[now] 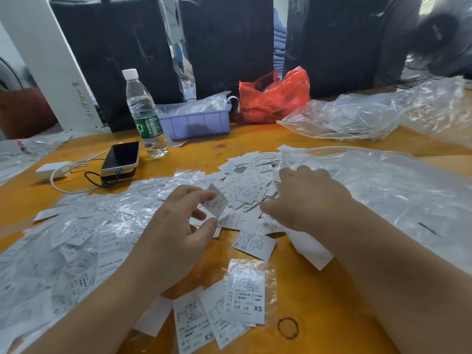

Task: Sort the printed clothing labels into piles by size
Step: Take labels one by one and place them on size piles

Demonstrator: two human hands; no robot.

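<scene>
one label (214,203) is pinched between thumb and fingers of the left hand (176,226), tilted up, likely to read its size. the right hand (304,198) rests palm down on the unsorted heap (245,185), fingers loosely spread, holding nothing visible. one xs pile (229,310) lies near on the tabletop (319,290). two hands, one bottle (145,116), one phone (122,156).

Orange wooden table (319,297), stained with a dark ring near the front. Scattered over it: loose white labels (245,185) just beyond the left fingers (204,198), an XS pile (245,297) on the wrist side of them. Farther beyond the fingertips, a phone (122,155), water bottle (145,116), lilac tray (196,122), red bag (275,95), clear plastic bags (362,118).
</scene>
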